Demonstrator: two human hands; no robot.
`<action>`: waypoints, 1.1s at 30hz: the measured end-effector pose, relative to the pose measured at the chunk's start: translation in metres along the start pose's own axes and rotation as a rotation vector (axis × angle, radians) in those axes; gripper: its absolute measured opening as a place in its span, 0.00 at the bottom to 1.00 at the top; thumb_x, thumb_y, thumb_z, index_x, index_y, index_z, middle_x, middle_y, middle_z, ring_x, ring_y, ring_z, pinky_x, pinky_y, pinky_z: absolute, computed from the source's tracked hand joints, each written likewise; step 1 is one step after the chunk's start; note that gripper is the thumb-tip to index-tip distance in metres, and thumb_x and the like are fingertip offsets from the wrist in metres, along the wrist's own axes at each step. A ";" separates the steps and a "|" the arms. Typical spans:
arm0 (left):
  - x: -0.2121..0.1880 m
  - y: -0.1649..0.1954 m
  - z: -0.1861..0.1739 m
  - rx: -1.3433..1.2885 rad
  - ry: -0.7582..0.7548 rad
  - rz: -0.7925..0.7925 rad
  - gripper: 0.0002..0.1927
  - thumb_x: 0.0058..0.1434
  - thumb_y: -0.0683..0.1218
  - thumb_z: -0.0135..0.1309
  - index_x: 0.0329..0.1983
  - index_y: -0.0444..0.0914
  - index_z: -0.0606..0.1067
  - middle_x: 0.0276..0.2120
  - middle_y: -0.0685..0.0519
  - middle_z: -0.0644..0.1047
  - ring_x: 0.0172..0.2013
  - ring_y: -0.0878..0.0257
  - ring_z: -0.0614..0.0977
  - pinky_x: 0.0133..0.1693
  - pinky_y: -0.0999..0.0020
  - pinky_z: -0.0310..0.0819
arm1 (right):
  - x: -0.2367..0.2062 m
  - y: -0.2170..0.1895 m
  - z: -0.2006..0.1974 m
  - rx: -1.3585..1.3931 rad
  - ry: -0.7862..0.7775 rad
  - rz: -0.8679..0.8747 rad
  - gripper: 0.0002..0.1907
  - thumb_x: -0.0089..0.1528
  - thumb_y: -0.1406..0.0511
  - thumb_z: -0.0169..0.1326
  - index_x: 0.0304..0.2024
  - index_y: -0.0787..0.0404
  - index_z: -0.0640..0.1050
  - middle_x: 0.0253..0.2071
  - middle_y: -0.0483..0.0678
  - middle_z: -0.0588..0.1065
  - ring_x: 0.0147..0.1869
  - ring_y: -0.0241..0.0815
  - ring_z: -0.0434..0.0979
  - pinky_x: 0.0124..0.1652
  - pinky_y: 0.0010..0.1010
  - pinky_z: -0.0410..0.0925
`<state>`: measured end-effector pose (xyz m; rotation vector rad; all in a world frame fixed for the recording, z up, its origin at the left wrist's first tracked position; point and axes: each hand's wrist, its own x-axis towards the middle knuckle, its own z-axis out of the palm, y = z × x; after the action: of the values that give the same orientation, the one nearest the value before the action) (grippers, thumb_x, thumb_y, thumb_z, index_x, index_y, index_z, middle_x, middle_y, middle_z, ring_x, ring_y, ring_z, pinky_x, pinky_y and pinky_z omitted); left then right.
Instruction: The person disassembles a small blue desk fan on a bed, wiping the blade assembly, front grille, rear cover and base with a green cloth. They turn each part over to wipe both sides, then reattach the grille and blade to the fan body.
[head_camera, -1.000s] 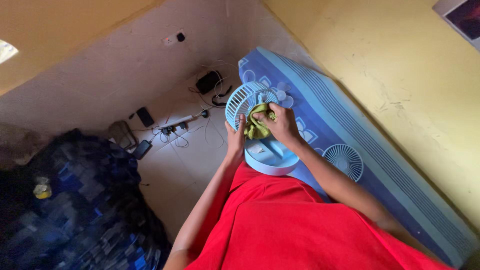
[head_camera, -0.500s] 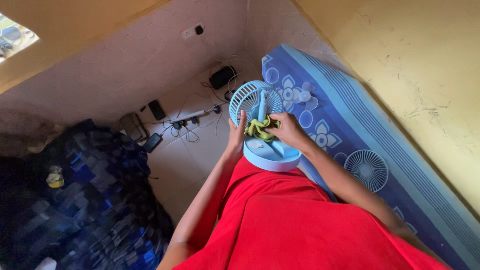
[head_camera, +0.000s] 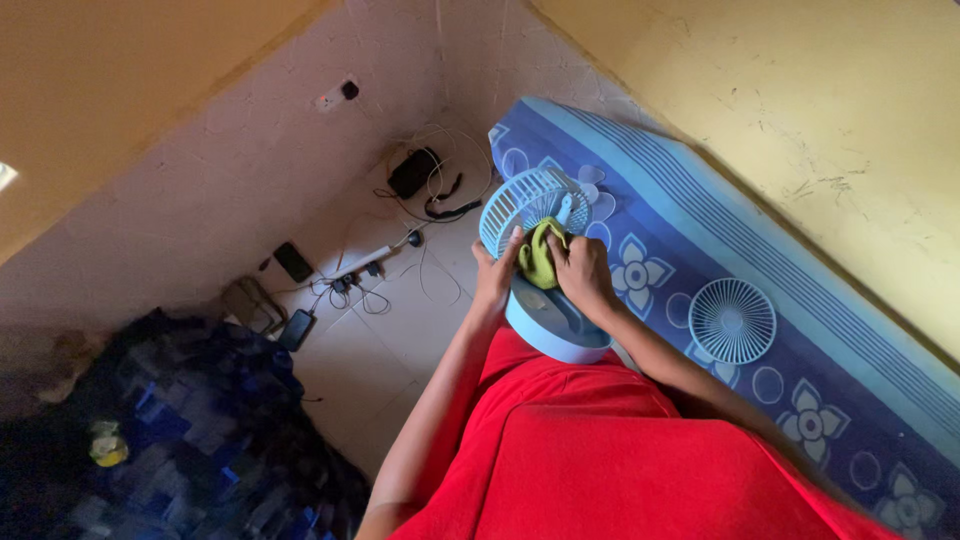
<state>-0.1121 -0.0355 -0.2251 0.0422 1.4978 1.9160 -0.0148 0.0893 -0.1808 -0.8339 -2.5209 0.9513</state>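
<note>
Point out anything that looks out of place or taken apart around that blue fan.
The fan is missing its front grille: that round guard lies apart on the blue mattress. The right hand presses a green cloth into the open cage while the left hand steadies it. Cables lie tangled on the floor.

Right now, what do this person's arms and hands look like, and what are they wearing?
Both arms are bare from the upper arm down: no sleeves reach the forearms. The left hand and right hand wear no gloves, and no rings, watch or bracelets show. The person wears a bright red garment, loose and plain.
</note>
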 end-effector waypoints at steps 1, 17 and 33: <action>0.002 0.004 0.000 -0.032 -0.019 -0.061 0.36 0.63 0.58 0.61 0.62 0.36 0.58 0.51 0.46 0.72 0.49 0.61 0.77 0.50 0.66 0.74 | 0.001 0.000 0.002 -0.019 0.013 0.028 0.25 0.71 0.59 0.52 0.25 0.72 0.76 0.21 0.66 0.70 0.25 0.65 0.74 0.27 0.49 0.63; -0.020 0.023 -0.004 -0.320 -0.357 -0.338 0.18 0.59 0.35 0.57 0.53 0.28 0.74 0.39 0.45 0.82 0.32 0.58 0.86 0.36 0.61 0.85 | 0.040 -0.079 -0.045 0.287 0.373 -0.173 0.13 0.60 0.70 0.64 0.41 0.67 0.72 0.35 0.53 0.76 0.36 0.44 0.77 0.39 0.35 0.70; -0.028 -0.007 -0.017 -0.195 -0.132 -0.345 0.37 0.51 0.29 0.56 0.64 0.35 0.59 0.44 0.42 0.77 0.35 0.52 0.85 0.34 0.58 0.85 | 0.012 -0.067 -0.033 0.525 0.214 -0.146 0.09 0.60 0.75 0.55 0.43 0.68 0.73 0.39 0.51 0.77 0.43 0.31 0.78 0.43 0.25 0.71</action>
<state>-0.0942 -0.0641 -0.2263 -0.1653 1.1423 1.7321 -0.0360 0.0724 -0.1100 -0.5442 -1.9796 1.3098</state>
